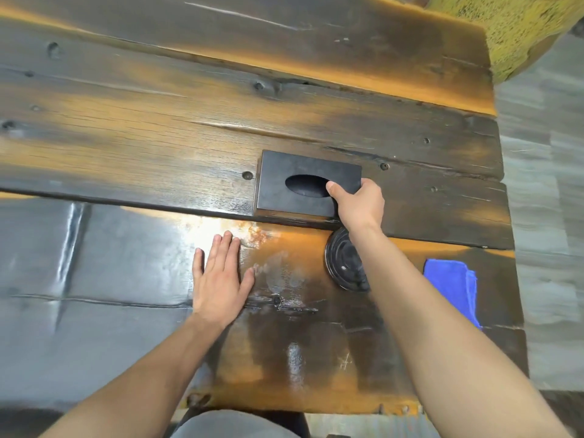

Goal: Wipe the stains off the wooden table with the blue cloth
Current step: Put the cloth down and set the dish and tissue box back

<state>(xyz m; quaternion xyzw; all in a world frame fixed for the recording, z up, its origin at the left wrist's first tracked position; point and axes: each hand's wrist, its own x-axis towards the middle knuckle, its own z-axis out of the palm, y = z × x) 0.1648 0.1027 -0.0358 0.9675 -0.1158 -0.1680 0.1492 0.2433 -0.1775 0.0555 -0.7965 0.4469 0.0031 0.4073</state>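
The wooden table point(158, 128) is made of dark, orange-streaked planks. Whitish smeared stains point(281, 275) mark its near plank, just right of my left hand point(219, 279), which lies flat on the wood with fingers spread. The blue cloth point(452, 286) lies folded near the table's right edge, untouched. My right hand point(358, 202) grips the right end of a black tissue box point(300, 184), thumb at the rim of its oval opening. The box rests on the middle plank.
A round black dish point(344, 263) sits between the stains and the cloth, partly under my right forearm. A mossy yellow-green trunk point(512, 30) stands at the far right corner. Grey floor point(550, 184) runs beyond the table's right edge.
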